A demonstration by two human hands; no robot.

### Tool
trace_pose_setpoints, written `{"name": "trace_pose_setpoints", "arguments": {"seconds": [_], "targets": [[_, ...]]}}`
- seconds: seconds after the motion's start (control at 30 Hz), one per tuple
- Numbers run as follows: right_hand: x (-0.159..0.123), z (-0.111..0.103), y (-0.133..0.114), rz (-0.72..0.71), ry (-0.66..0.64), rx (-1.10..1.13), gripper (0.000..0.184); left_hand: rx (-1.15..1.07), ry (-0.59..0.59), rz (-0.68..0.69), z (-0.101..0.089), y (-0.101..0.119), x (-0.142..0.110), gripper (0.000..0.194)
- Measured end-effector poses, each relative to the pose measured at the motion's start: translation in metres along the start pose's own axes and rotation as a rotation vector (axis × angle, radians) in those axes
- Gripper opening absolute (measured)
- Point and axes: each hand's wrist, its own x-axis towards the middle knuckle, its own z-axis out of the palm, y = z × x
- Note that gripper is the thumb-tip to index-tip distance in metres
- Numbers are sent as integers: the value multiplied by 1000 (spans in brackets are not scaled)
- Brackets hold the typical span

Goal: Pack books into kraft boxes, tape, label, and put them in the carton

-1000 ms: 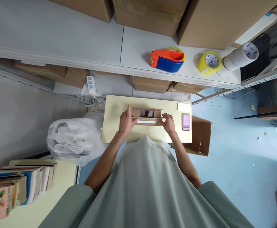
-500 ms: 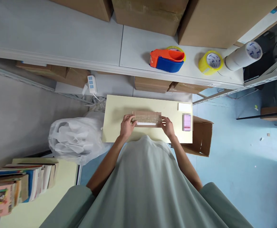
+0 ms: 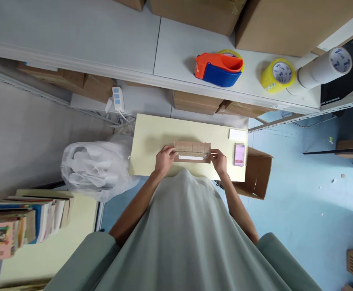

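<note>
Head cam, small box (image 3: 192, 146): mid-table, long side running L–R, between both hands; top flaps down, thin dark line lengthwise, shiny tape bits, white strip (image 3: 191, 158) on near part
L hand (image 3: 164, 160): fingers curled, pinching L end of small box w/ thumb + fingertips
R hand (image 3: 219, 161): fingers bent, gripping R end of small box; exact thumb contact too small to tell
Table (image 3: 152, 131): pale yellow top, under small box
Phone (image 3: 239, 155): on table, R side, screen lit pinkish, blurred
White item (image 3: 237, 134): on table, just beyond phone, flat
Open carton (image 3: 257, 171): R of table, lower down
Shelf (image 3: 173, 52): beyond table; w/ orange/blue tape dispenser (image 3: 219, 69), yellow tape roll (image 3: 278, 75), white roll (image 3: 324, 68), big cartons (image 3: 273, 26)
Power strip (image 3: 118, 99): far L of table, white
Plastic bag (image 3: 96, 167): L of table, white stuff inside
Books (image 3: 28, 222): near L, in a row
</note>
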Motion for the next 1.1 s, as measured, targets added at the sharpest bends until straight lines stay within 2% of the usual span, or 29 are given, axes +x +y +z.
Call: {"name": "trace_pose_setpoints", "arguments": {"seconds": [0.17,0.27,0.47,0.67,0.83,0.93,1.03,1.1], "targets": [[8,7,16,10,29,139,46,-101,56,-29,4,-8,3,15],[11,6,19,10,27,179,45,-139,92,-30,7,-11,4,15],[12,-4,26,32,-81,287,41,-194,150,-30,17,-15,-5,18],[10,3,28,48,-9,325,45,-156,166,-56,20,-10,-4,18],[3,0,17,20,-33,175,53,-102,83,-74,11,-3,-3,18],[-4,-6,5,2,-16,110,57,-3,57,-13,1,4,-4,17],[-5,-17,-20,-51,42,100,57,72,80,84,-12,17,-1,17],[1,-27,-45,-127,74,70,57,69,113,162,-23,30,8,18]]}}
